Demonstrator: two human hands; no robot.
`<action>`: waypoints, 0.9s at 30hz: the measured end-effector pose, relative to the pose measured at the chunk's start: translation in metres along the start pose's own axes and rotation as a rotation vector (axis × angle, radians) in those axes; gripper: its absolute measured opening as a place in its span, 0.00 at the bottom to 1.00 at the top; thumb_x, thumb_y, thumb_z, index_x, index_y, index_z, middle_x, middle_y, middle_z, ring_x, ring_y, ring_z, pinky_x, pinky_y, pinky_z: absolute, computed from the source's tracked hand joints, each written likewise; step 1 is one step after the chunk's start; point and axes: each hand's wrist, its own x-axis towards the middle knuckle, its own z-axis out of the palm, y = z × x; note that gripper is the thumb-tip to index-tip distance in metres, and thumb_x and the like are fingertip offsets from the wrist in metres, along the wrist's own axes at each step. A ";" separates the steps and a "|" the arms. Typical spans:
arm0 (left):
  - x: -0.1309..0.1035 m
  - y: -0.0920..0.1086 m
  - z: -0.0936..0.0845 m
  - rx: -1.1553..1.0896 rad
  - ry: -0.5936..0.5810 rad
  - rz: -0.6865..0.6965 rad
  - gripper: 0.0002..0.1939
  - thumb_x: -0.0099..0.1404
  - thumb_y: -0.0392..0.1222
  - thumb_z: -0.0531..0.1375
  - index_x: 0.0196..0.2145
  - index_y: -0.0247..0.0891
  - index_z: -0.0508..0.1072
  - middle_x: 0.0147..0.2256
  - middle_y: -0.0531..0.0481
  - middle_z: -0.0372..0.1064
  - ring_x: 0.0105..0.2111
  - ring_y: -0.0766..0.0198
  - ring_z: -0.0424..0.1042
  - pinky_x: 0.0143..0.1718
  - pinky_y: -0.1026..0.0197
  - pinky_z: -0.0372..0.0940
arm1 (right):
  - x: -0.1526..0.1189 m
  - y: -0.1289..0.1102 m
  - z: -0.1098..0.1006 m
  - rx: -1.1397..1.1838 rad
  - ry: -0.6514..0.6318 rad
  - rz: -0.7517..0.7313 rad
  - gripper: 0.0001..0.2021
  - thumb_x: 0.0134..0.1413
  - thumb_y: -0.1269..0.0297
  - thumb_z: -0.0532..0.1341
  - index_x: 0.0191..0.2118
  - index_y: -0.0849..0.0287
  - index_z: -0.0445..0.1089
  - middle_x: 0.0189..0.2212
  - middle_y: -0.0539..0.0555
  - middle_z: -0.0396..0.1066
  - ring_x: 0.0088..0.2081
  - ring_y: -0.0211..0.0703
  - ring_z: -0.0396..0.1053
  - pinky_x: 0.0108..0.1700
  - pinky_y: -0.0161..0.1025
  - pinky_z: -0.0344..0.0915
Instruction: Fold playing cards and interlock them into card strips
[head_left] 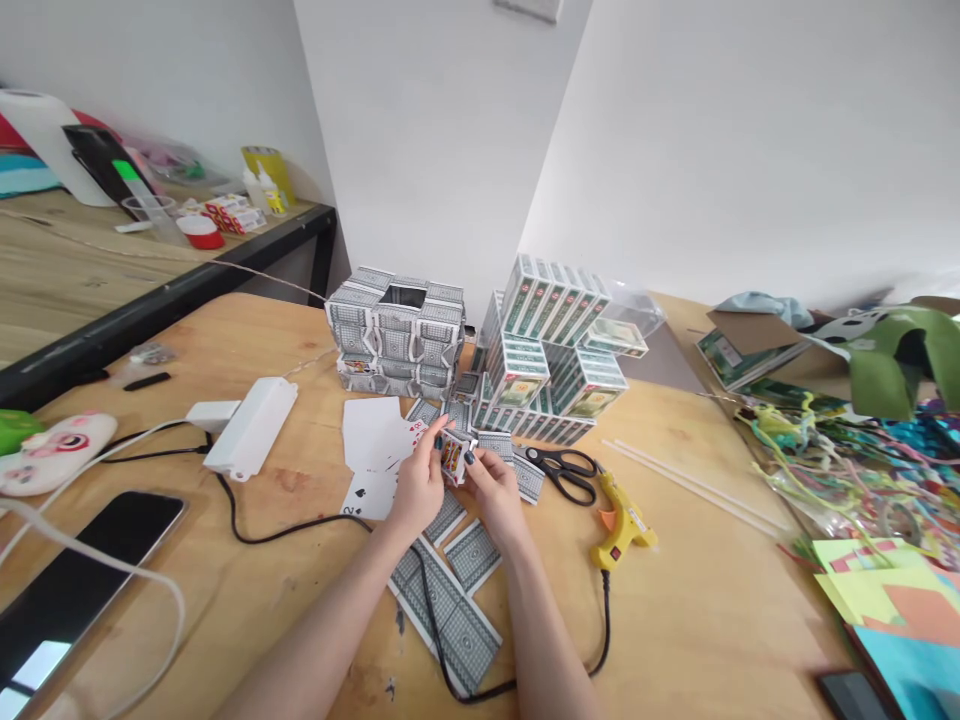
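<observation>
The left hand (420,482) and right hand (495,488) pinch a playing card (454,456) between them, fingertips closed on its opposite sides; it may be folded, or more than one, too small to tell. It sits above loose cards (472,556) on the table (300,580), left of the scissors (564,470).

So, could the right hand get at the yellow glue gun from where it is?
Probably yes: nothing covers the yellow glue gun, though the black scissors lie close to the way. The right hand may first need to let go of the playing card.
</observation>
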 end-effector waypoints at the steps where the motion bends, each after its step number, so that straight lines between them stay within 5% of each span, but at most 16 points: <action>1: 0.000 0.000 0.000 -0.009 -0.008 -0.013 0.24 0.63 0.32 0.43 0.57 0.39 0.55 0.51 0.45 0.65 0.50 0.63 0.64 0.51 0.57 0.61 | 0.000 0.000 0.000 0.013 -0.017 0.018 0.13 0.42 0.54 0.64 0.27 0.59 0.66 0.25 0.49 0.68 0.24 0.35 0.64 0.30 0.34 0.63; 14: 0.001 0.003 0.000 -0.047 -0.064 -0.046 0.19 0.63 0.37 0.47 0.52 0.40 0.61 0.46 0.45 0.68 0.46 0.60 0.68 0.47 0.55 0.64 | -0.001 0.001 0.002 0.031 0.006 0.018 0.13 0.41 0.55 0.64 0.28 0.58 0.64 0.26 0.49 0.68 0.26 0.37 0.65 0.29 0.34 0.64; 21: 0.000 0.005 0.000 0.022 -0.025 0.105 0.23 0.59 0.29 0.46 0.50 0.41 0.65 0.51 0.48 0.64 0.51 0.62 0.62 0.52 0.57 0.60 | 0.001 0.001 -0.002 0.111 0.006 0.048 0.12 0.44 0.55 0.62 0.30 0.61 0.69 0.25 0.51 0.69 0.26 0.40 0.67 0.28 0.37 0.67; 27: 0.002 0.003 -0.002 0.020 -0.028 0.063 0.18 0.60 0.32 0.48 0.45 0.40 0.69 0.45 0.48 0.70 0.45 0.62 0.69 0.47 0.60 0.64 | 0.001 0.000 -0.002 0.160 0.004 0.057 0.13 0.43 0.56 0.63 0.31 0.61 0.70 0.27 0.52 0.70 0.28 0.41 0.68 0.28 0.39 0.69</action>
